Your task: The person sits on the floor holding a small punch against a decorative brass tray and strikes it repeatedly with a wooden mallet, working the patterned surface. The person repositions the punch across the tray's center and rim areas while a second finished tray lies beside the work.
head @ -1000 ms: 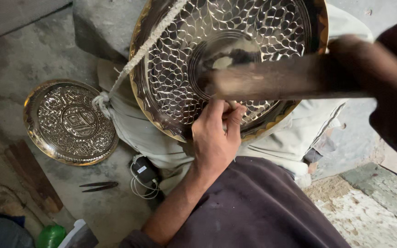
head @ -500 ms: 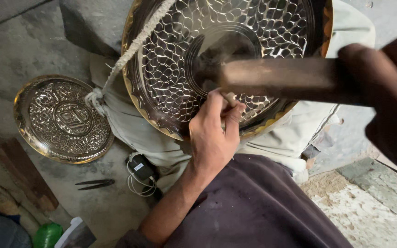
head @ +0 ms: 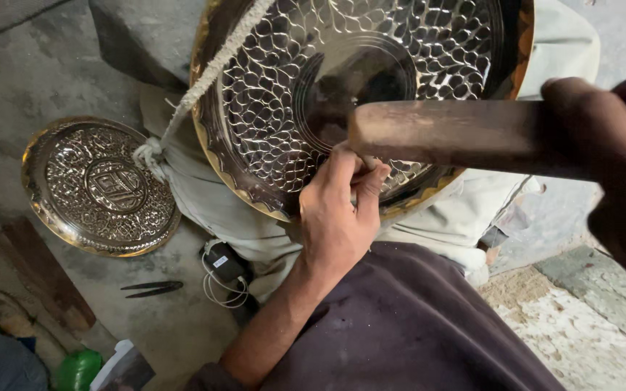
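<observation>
Brass, chased all over with a leaf pattern, the large round tray (head: 371, 94) rests tilted on pale cloth (head: 443, 217) and fills the top of the view. The left hand (head: 338, 217) pinches a small tool, mostly hidden, against the tray's lower rim, its grip clenched. The right hand (head: 603, 156) is clenched round a wooden mallet handle (head: 451, 134) that crosses just above the left fingers. A rope (head: 204, 80) runs leftward. Two trays in all: a smaller engraved plate (head: 99, 187) lies well left on the floor, with one pair of tweezers (head: 150, 289) below it.
</observation>
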`<state>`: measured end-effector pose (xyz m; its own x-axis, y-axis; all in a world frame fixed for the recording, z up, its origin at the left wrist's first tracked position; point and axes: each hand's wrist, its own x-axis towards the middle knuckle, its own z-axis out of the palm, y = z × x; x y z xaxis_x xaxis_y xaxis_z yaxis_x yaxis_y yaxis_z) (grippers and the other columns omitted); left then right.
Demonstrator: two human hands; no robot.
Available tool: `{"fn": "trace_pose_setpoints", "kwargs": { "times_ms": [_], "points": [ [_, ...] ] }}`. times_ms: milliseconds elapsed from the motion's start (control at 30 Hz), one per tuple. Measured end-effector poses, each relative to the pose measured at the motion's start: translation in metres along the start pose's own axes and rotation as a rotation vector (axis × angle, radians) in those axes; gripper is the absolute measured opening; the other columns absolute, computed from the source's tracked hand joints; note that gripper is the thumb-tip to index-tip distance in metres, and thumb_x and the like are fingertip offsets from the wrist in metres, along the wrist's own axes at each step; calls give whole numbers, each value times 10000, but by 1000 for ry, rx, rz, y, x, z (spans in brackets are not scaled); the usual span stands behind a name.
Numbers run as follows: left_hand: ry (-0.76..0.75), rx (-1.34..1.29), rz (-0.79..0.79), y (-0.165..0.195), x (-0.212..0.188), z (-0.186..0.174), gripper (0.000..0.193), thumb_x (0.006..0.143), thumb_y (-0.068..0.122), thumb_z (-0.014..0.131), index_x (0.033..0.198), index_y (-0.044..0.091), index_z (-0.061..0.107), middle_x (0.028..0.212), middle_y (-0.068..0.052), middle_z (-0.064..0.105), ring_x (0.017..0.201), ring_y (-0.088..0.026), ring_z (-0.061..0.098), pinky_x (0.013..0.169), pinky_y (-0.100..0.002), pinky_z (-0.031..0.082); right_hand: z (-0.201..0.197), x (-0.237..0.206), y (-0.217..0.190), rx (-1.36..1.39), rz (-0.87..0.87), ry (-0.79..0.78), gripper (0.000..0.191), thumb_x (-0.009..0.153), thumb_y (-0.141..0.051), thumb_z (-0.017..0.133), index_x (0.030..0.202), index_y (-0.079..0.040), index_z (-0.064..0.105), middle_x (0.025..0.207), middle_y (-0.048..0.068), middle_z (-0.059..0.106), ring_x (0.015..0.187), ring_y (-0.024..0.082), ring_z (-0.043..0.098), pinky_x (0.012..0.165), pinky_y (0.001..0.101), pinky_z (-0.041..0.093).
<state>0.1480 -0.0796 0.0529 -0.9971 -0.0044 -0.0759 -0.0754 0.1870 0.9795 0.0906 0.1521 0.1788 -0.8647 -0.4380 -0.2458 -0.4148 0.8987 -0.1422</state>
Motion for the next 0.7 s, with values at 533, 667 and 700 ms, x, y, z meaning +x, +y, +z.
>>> {"fn": "trace_pose_setpoints", "kwargs": {
  "times_ms": [533,667,700],
  "points": [
    [24,2,-57,8,-1,-7,212,995,151,740,1110,13,627,949,-74,671,736,-163,724,632,-300,585,-10,26,2,251,-7,133,534,789,253,512,1297,93,556,1058,279,675,985,357,705,794,405,582],
    [57,76,5,9,3,-5,230,989,125,744,1139,12,611,959,-74,654,797,-175,700,691,-311,584,-19,37,-6,466,67,157,563,849,203,482,1397,76,480,1201,248,627,1103,280,666,844,350,563],
    [58,70,15,9,3,-4,236,992,119,739,1149,8,601,968,-77,654,811,-180,698,707,-312,584,-21,40,-8,525,77,169,566,862,179,485,1415,60,465,1239,232,612,1143,258,654,874,342,559]
  ]
}}
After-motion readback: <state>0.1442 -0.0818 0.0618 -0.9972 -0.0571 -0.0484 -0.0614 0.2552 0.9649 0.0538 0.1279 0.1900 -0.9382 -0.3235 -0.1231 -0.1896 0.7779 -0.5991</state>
